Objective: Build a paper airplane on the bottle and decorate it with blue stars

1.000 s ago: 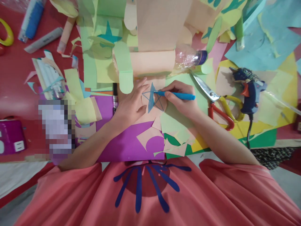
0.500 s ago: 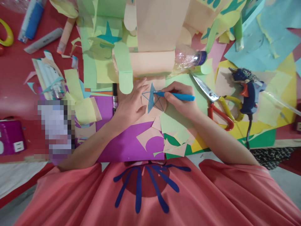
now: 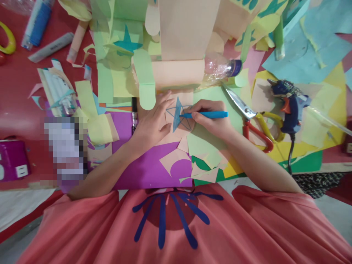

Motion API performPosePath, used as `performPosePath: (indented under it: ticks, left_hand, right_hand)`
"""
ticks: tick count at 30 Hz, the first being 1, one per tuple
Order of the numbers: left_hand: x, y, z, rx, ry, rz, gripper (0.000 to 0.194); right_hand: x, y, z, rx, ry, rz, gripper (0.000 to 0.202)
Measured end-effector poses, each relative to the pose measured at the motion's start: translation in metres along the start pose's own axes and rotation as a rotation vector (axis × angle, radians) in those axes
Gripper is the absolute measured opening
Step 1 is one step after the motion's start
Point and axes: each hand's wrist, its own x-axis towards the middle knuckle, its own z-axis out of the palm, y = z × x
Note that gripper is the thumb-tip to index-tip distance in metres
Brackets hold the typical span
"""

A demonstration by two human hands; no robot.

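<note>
My right hand [image 3: 210, 117] is closed around a blue marker pen [image 3: 213, 114], its tip on a piece of peach paper [image 3: 187, 96]. On that paper is a star [image 3: 176, 115] drawn in blue lines, with its middle part coloured in. My left hand [image 3: 154, 121] lies flat with fingers stretched over the paper's left side, holding nothing. Just behind the paper rests a peach paper-wrapped roll [image 3: 178, 71] with a clear plastic bottle [image 3: 220, 68] end and dark cap sticking out at its right.
Red-and-yellow-handled scissors [image 3: 249, 113] lie to the right, with a blue glue gun [image 3: 293, 106] and its cord beyond. Peach paper scraps [image 3: 176, 161] lie on purple paper [image 3: 143, 172] in front. Markers [image 3: 51, 47] and a pixelated object [image 3: 66, 146] are at left.
My right hand and the marker have shifted slightly down, the tip moving lower along the star's coloured part. My left hand stays in place.
</note>
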Motion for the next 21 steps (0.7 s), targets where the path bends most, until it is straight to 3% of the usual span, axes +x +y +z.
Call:
performPosePath:
  ticks: [13, 21]
  left_hand:
    - [-0.0012, -0.0016, 0.0014, 0.049, 0.019, -0.009, 0.062]
    - [-0.0009, 0.0001, -0.0003, 0.02, 0.0, -0.009, 0.064]
  right_hand:
    - [0.0007, 0.0025, 0.0005, 0.023, 0.092, -0.003, 0.007]
    - [0.0004, 0.0004, 0.0, 0.004, 0.029, 0.013, 0.008]
